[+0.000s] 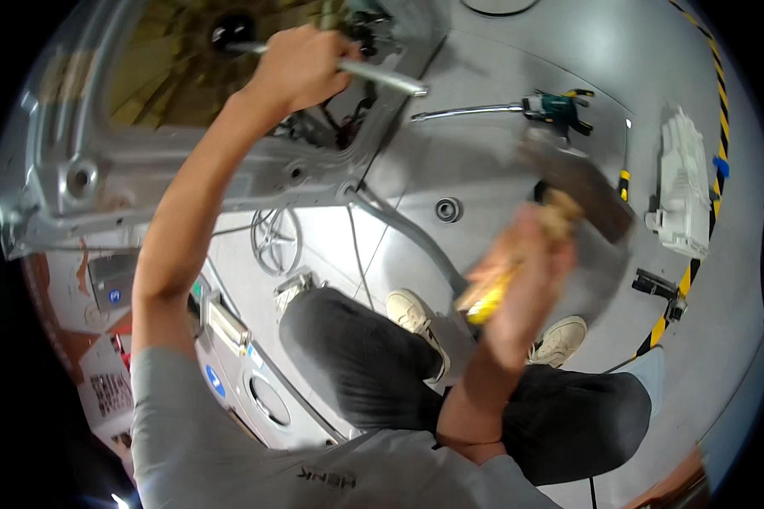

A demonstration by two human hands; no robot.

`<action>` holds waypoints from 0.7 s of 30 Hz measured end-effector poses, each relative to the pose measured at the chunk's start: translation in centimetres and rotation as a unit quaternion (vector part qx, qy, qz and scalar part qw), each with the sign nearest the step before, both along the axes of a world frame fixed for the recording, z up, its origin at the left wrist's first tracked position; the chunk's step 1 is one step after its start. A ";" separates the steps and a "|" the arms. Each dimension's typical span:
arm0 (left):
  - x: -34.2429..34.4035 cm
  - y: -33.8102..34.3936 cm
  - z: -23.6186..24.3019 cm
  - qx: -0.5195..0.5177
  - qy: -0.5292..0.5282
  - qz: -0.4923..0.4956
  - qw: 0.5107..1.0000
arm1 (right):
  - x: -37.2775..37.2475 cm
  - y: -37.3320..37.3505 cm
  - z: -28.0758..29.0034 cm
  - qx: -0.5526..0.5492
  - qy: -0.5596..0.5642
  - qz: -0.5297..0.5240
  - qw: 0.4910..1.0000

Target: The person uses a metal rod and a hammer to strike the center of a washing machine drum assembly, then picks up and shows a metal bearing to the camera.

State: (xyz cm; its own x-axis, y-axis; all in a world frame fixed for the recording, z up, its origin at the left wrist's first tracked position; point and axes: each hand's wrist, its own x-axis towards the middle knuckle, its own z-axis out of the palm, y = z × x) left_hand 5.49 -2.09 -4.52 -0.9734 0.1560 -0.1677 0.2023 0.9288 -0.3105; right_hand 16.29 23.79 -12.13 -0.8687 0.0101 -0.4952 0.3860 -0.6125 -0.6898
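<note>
My left hand point(306, 66) is wrapped around a metal rod point(389, 81), held over the open grey machine housing point(136, 157). One end of the rod lies at a dark round hub point(232, 34) inside the housing; whether it touches cannot be made out. The rod's other end points right, past the housing's edge. My right hand point(530, 259), smeared by motion, is closed around the handle of a hammer point(581, 182). Yellow shows on the handle below that hand. The broad dark hammer head is raised to the right of the rod, apart from it.
A green and black power driver point(552, 109) with a long shaft lies on the floor beyond the hammer. Near the middle sits a bearing ring point(448, 209). A white plastic part point(683, 187) lies right, beside striped tape. A grey hose point(416, 233) and a spoked pulley point(276, 242) are near my feet.
</note>
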 end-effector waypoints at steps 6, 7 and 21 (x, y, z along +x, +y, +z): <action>-1.7 1.9 0.7 0.091 0.049 -0.036 0.994 | -2.1 7.4 0.8 0.109 -0.026 -0.092 0.989; -2.0 1.4 0.8 0.092 0.053 -0.030 0.994 | -2.0 8.1 1.0 0.114 -0.027 -0.089 0.989; -1.1 4.9 6.1 0.253 -0.007 -0.072 0.965 | -3.4 14.1 13.9 0.229 -0.101 -0.058 0.966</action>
State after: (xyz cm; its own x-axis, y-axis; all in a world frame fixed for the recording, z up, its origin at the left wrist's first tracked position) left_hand 4.41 2.84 1.60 -0.9340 0.3541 -0.0469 0.3409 0.9229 0.1790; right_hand 12.89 37.93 1.81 -0.7346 0.3605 -0.5748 0.4883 -0.3074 -0.8168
